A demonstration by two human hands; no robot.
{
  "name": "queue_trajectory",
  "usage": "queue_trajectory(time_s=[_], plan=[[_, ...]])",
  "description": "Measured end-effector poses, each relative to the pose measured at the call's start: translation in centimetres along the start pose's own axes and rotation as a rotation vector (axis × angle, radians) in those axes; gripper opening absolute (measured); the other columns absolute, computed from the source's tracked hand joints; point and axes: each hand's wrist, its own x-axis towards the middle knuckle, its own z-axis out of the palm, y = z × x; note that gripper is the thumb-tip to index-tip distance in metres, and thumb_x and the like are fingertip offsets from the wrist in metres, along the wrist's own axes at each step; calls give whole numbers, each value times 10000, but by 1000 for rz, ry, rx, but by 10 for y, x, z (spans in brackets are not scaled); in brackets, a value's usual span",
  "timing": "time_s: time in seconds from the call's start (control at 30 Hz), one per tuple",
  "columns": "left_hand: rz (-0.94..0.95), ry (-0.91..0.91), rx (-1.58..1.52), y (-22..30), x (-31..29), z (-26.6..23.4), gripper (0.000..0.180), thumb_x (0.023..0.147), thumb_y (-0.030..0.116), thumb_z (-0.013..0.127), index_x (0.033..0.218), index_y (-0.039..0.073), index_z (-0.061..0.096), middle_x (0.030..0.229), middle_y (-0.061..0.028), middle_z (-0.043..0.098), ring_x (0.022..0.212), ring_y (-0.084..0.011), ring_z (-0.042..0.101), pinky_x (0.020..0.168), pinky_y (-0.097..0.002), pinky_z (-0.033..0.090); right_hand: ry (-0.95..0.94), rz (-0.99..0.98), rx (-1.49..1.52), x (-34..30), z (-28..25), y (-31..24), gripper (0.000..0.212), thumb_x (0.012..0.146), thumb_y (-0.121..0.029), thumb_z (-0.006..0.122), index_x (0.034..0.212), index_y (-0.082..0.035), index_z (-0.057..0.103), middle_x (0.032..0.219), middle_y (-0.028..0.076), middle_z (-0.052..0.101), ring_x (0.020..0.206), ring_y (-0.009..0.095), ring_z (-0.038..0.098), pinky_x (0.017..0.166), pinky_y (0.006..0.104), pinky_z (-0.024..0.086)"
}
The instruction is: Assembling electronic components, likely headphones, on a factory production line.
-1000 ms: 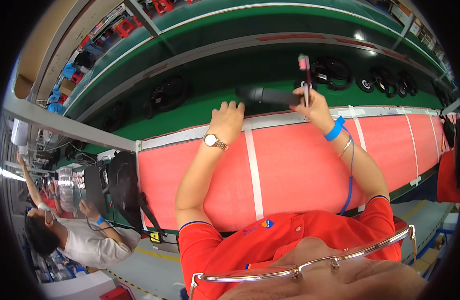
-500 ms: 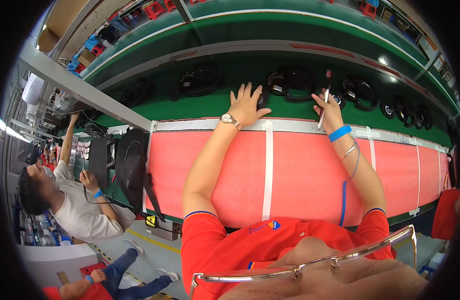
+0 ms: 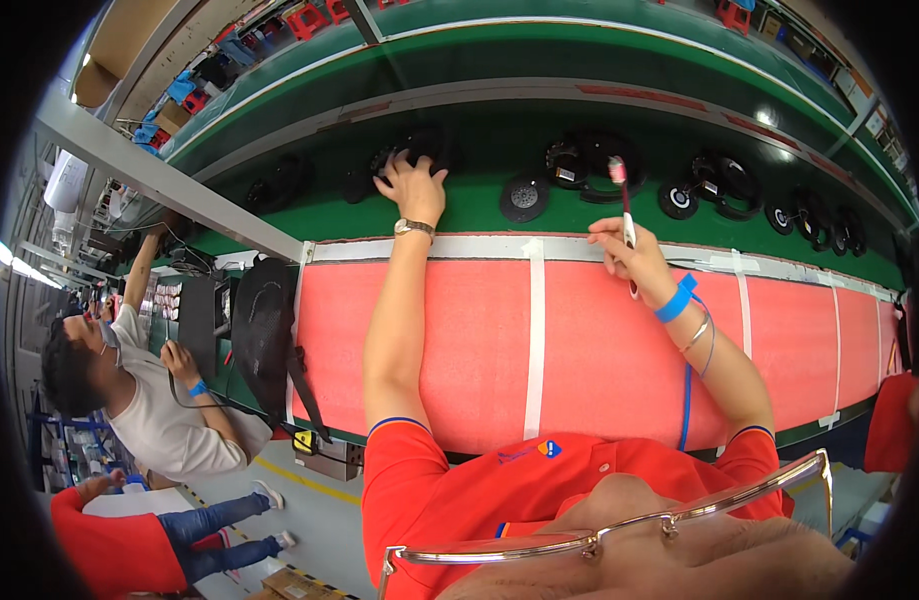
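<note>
My left hand (image 3: pixel 415 192) reaches onto the green belt with its fingers spread over a black ring-shaped part (image 3: pixel 437 145). Its fingertips overlap the part's near left side; whether they grip it I cannot tell. In my right hand (image 3: pixel 634 255) is a toothbrush (image 3: pixel 627 215), held upright with its pink-and-white bristle head at the top. Beyond the brush lies another black ring part (image 3: pixel 587 165) with a small pale label. A black round disc with a perforated face (image 3: pixel 524 199) lies between my hands. Right of the brush sits a black disc with a white-ringed centre (image 3: pixel 677 199).
More black ring parts (image 3: pixel 729 185) line the green belt (image 3: pixel 479 215). A pink-covered ledge (image 3: pixel 479 340) with white tape strips lies nearer me. A grey metal post (image 3: pixel 179 175) crosses at left, beside a black bag (image 3: pixel 264 325) and a co-worker in a white shirt (image 3: pixel 184 400).
My left hand has moved left from the perforated disc to the black ring part. My right hand has drawn slightly left and nearer with the toothbrush, uncovering the white-centred disc.
</note>
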Motion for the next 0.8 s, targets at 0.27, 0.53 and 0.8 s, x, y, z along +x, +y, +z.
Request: queue_trajectory(time_s=[0.27, 0.53, 0.8], plan=[[363, 73, -485, 117, -39, -71, 221, 737, 167, 742, 909, 61, 652, 1243, -124, 525, 1222, -343, 421, 1052, -537, 222, -9, 130, 420, 14, 15, -30, 544, 927, -448, 592, 1222, 2, 508, 939, 79, 645, 469, 46, 401, 394, 187, 237], [585, 101, -741, 176, -118, -113, 306, 724, 163, 769, 967, 63, 612, 1226, -152, 517, 1173, -327, 467, 991, -489, 343, 132, -99, 290, 14, -23, -17, 81, 864, -141, 553, 903, -94, 501, 603, -31, 474, 397, 53, 348, 382, 207, 230], [-779, -1156, -2134, 174, -110, -80, 1152, 708, 926, 117, 1274, -14, 468, 1197, -198, 583, 1131, -328, 557, 955, -468, 460, 158, -85, 406, -23, -49, -24, 152, 843, -151, 568, 952, -54, 524, 624, 1, 516, 374, 71, 359, 358, 199, 250]])
